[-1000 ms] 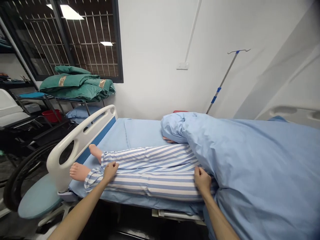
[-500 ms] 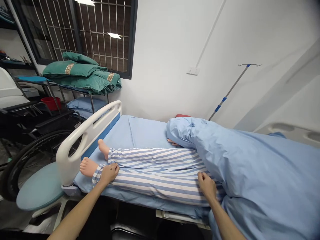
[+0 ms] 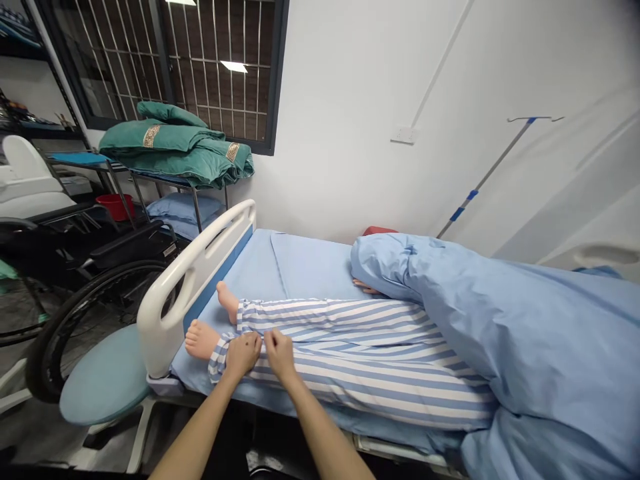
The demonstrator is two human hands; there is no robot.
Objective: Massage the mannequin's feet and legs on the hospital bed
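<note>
A manikin in blue-and-white striped trousers [image 3: 350,333] lies on the bed, its bare feet [image 3: 203,339] towards the footboard. My left hand [image 3: 243,353] rests on the near shin just above the cuff, fingers curled closed. Right beside it, my right hand [image 3: 279,353] is also closed, knuckles up, over the same trouser leg. The two hands nearly touch. Whether either one pinches the cloth is hidden by the fingers. A light blue quilt [image 3: 540,340] covers the manikin from the thighs up; some fingers of its hand [image 3: 365,287] peek out from under the quilt's edge.
The white footboard [image 3: 165,293] stands at the left, with a round blue-green board [image 3: 105,377] and a wheelchair [image 3: 100,307] beyond it. Green folded bedding [image 3: 175,150] lies on a chair behind. An IV pole [image 3: 493,173] rises by the wall.
My right hand has moved left from the thigh down to the shin, beside my left hand. My left hand has stayed on the lower leg. The view has shifted slightly.
</note>
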